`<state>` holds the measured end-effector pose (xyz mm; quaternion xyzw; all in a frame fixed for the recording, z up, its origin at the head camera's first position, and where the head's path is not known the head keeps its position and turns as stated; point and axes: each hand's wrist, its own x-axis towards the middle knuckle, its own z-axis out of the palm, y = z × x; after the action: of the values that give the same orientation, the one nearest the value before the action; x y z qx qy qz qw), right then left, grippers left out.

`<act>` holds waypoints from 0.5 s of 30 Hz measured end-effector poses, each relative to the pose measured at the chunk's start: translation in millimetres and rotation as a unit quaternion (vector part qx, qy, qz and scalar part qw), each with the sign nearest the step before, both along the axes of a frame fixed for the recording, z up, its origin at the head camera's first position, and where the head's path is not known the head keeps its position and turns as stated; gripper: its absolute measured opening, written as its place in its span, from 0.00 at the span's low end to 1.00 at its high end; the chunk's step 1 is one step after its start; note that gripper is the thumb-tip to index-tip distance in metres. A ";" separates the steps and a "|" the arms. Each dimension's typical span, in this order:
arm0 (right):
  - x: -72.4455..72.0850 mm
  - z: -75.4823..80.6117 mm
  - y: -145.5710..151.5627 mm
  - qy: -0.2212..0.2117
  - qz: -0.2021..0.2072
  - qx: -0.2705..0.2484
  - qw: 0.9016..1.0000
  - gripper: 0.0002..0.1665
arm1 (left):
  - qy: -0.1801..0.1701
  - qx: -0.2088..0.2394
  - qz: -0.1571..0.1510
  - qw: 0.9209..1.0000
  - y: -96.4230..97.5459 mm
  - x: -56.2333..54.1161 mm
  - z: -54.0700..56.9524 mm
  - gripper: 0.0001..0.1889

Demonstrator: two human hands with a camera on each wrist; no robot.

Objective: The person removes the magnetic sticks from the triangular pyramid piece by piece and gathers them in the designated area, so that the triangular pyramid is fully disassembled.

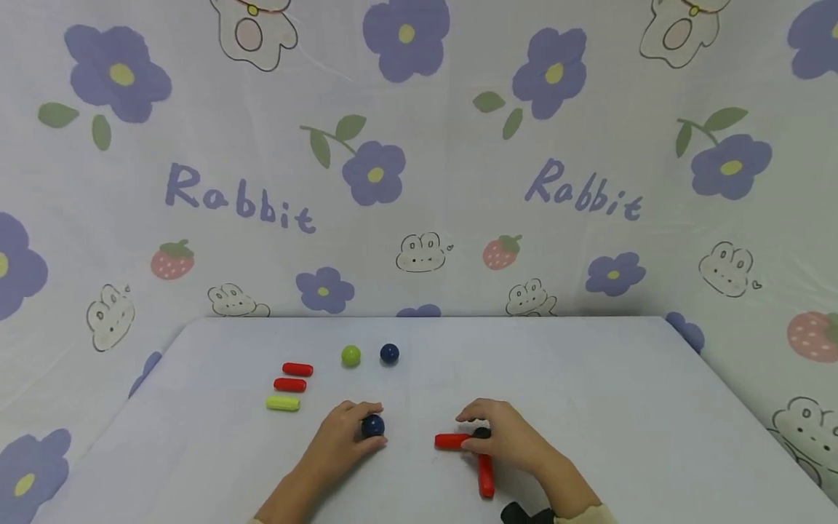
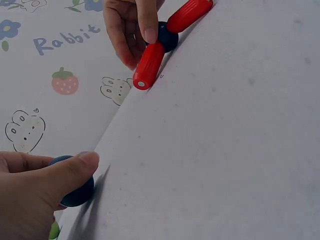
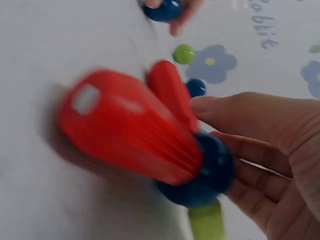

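In the head view, my left hand (image 1: 342, 437) holds a dark blue ball (image 1: 373, 426) between thumb and fingers, just left of the table's middle. To its right, my right hand (image 1: 513, 438) pinches a joined piece at its dark blue ball (image 3: 212, 170). Two red rods stick out from that ball: one red rod (image 1: 449, 442) points left and the other red rod (image 1: 486, 478) points toward me. The right wrist view also shows a yellow-green rod (image 3: 207, 222) at the ball's other side, partly cut off. A gap separates the two hands.
At the table's left lie two red rods (image 1: 297, 370) and a yellow-green rod (image 1: 283, 403). Farther back sit a green ball (image 1: 350, 355) and another dark blue ball (image 1: 389, 354). A printed cloth (image 1: 452, 160) hangs behind the white table (image 1: 622, 393).
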<state>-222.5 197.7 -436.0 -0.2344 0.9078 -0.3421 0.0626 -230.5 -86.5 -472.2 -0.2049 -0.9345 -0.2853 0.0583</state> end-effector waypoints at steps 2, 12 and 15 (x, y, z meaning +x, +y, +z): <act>0.0 4.7 7.3 0.003 -0.006 0.005 1.000 0.17 | 0.003 0.007 0.001 1.000 0.6 0.0 -0.3 0.24; -1.3 13.4 23.6 -0.070 0.000 -0.012 0.998 0.15 | 0.016 0.086 -0.012 0.996 6.8 -2.4 -3.8 0.20; -2.5 12.8 24.4 -0.066 0.003 -0.009 0.998 0.14 | 0.010 0.103 -0.014 0.995 13.8 -6.8 -4.7 0.20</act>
<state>-224.9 222.1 -423.2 -0.2151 0.8978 -0.3648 0.1210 -237.2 -72.6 -476.9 -0.2140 -0.8966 -0.3784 0.0840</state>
